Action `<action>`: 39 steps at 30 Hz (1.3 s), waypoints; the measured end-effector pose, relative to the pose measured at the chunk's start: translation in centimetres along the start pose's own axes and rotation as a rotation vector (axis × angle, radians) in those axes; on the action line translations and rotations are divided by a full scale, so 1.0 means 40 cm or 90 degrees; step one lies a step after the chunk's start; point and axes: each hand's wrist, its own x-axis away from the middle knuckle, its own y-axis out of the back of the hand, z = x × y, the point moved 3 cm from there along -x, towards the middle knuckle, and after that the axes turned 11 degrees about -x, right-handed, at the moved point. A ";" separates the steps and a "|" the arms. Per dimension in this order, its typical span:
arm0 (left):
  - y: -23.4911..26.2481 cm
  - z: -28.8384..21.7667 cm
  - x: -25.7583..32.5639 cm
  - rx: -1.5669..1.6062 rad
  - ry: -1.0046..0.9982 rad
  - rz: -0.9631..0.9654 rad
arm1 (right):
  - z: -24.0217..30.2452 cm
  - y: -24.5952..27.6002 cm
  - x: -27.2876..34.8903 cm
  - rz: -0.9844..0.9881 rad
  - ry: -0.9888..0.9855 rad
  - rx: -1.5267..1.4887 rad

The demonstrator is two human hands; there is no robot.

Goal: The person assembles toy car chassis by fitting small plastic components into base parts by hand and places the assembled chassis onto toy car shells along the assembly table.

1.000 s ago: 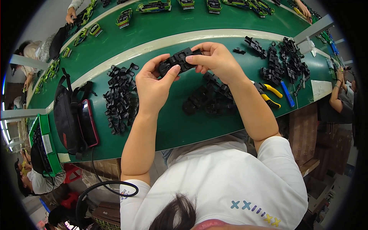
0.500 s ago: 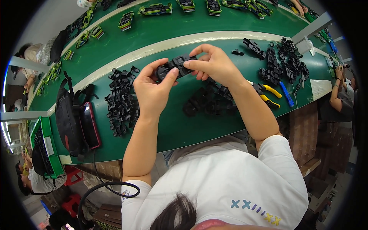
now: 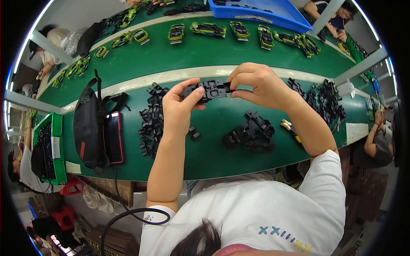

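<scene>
Over the green bench, both hands hold a black plastic toy car chassis [image 3: 213, 89] roughly level. My left hand [image 3: 179, 104] is closed around its left end, thumb on top. My right hand [image 3: 265, 85] pinches the right end, where a narrow black piece sticks out between thumb and fingers; whether that piece is separate I cannot tell. Beside my left forearm lies a heap of small black plastic parts [image 3: 150, 121]. Between my forearms rests a pile of black chassis parts [image 3: 252, 132]. Pliers [image 3: 287, 124] lie partly hidden behind my right forearm.
A black bag [image 3: 87, 132] and a red-edged phone [image 3: 113, 138] are at the left. More black parts [image 3: 326, 102] lie right. Beyond a pale strip [image 3: 171, 79] stand green toy cars [image 3: 208, 29] and a blue tray [image 3: 294, 22]. Co-workers sit around.
My right hand has shifted to the right end of the chassis, whose top now faces up more. The head view has moved, showing the blue tray; my right arm now covers more of the pliers.
</scene>
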 end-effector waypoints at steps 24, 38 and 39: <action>0.092 -0.032 0.010 -0.009 -0.129 -0.267 | -0.761 -0.017 -0.716 -0.344 -0.482 0.341; 0.042 -0.017 0.000 -0.089 -0.131 -0.263 | -0.052 0.043 -0.022 0.220 -0.305 -0.075; 0.034 -0.008 -0.006 -0.091 -0.147 -0.244 | -0.008 0.021 0.060 0.254 -0.337 -0.091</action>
